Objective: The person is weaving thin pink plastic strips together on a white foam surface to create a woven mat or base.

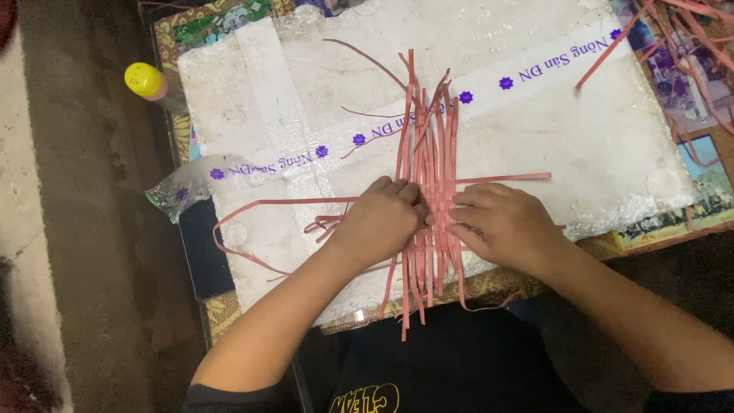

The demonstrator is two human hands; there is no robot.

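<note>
A bundle of thin pink paper strips (430,145) lies lengthwise on a white foam board (581,130), with a few strips crossing it sideways in a partly woven patch. My left hand (380,218) rests on the left side of the weave, fingers curled down on the strips. Opposite it, my right hand (501,223) presses fingertips onto the crossing strips. A long pink strip (260,203) trails off to the left and loops back along the board.
A yellow-capped tube (147,82) lies at the board's upper left. Loose pink strips (688,46) pile at the upper right over printed picture sheets (707,180). Clear tape with purple print (290,160) crosses the board. Grey floor lies at left.
</note>
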